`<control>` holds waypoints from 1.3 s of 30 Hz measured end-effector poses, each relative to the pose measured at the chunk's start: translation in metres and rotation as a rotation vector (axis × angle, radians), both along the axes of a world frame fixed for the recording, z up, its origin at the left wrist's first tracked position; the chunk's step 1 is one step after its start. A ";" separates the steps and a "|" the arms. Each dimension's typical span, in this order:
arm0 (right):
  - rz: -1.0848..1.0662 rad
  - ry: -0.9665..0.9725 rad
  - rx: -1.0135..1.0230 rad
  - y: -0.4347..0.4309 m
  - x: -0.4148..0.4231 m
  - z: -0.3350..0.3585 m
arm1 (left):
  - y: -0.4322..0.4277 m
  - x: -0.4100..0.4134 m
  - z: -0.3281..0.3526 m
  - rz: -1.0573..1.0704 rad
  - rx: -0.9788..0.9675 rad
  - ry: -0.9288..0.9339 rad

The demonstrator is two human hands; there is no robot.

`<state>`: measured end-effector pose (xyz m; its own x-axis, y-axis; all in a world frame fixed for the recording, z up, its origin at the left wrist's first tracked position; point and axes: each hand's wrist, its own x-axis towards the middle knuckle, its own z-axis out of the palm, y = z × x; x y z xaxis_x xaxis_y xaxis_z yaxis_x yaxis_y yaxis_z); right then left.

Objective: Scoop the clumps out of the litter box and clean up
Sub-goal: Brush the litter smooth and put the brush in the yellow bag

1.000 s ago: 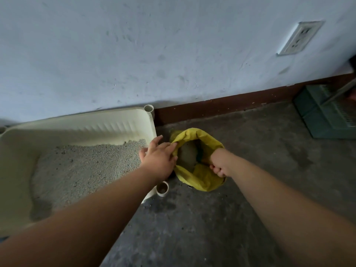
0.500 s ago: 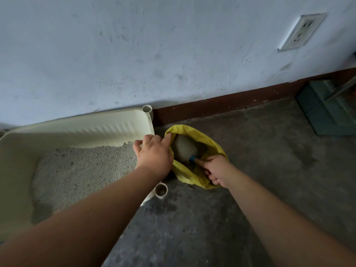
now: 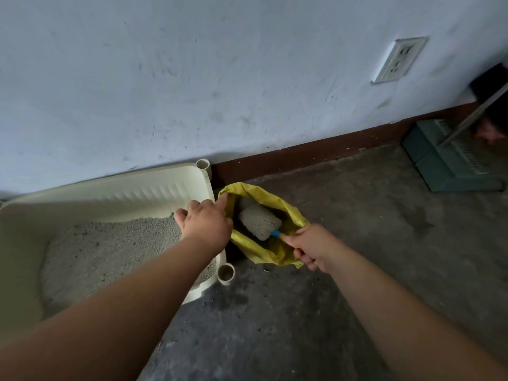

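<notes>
Bag: the crumpled yellow plastic bag (image 3: 275, 257) stands with its mouth open on the grey concrete floor (image 3: 343, 298); every place below is given from it.
Litter box: the cream plastic litter box (image 3: 110, 192) sits just to the left of the bag; whether the two touch cannot be told. Loose grey litter (image 3: 110, 251) covers its bottom.
Left hand: the left hand (image 3: 204, 221) reaches over the box's right corner to the bag's left rim. Its fingers are curled and it holds that rim, though the fingertips are hidden behind the hand.
Right hand: the right hand (image 3: 313, 247) is at the bag's near right edge, with its fist closed round the scoop's handle.
Scoop: the blue-handled litter scoop (image 3: 259, 222) has its head inside the bag's mouth, between the two hands, and is caked all over in grey litter. Only a short piece of blue handle shows in front of the right thumb.
Dustpan: a green plastic dustpan (image 3: 450, 163) lies well apart to the bag's right, by the brown baseboard (image 3: 302, 158).
Outlet: a white wall outlet (image 3: 398, 60) is high on the wall, above and right of the bag.
</notes>
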<state>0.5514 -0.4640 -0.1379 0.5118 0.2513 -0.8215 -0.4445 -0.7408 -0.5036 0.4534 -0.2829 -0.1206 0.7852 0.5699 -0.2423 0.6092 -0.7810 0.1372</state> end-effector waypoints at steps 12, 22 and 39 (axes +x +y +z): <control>0.031 -0.079 0.040 -0.015 -0.006 0.014 | -0.001 0.010 0.008 -0.113 -0.015 0.077; 0.051 -0.078 0.054 -0.023 -0.006 0.026 | 0.003 0.004 0.007 -0.057 -0.118 -0.032; 0.016 -0.079 0.101 -0.031 -0.009 0.063 | 0.008 -0.009 0.012 0.022 -0.214 -0.114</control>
